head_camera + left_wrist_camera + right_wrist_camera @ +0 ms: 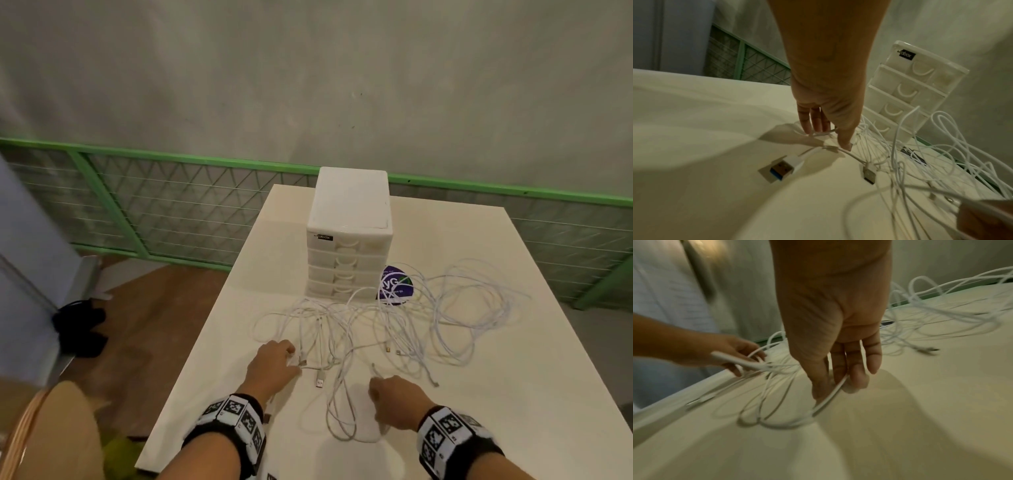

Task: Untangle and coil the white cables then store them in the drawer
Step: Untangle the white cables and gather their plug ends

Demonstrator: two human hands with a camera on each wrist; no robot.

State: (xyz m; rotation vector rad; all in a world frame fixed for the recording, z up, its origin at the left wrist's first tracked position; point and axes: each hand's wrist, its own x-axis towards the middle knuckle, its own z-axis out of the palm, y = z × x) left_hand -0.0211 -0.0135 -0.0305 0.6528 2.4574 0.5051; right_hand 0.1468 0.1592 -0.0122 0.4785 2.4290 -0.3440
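A tangle of white cables (445, 308) sprawls over the white table (531, 394) in front of a white drawer unit (349, 219) whose several drawers are all closed. My left hand (295, 359) reaches into the left side of the tangle and pinches a thin cable (819, 134) between thumb and fingers. Just beside it lie two USB plugs (781, 168) (869, 174). My right hand (375, 390) is nearer the front edge and pinches another cable (830, 395) between thumb and fingers (856, 382), with loops trailing from it.
A round purple sticker (397, 284) lies beside the drawer unit (916, 84), under some cable loops. The table's left edge (191, 359) runs close to my left hand. A green mesh fence (171, 205) stands behind, and a wooden chair (41, 428) is at the lower left.
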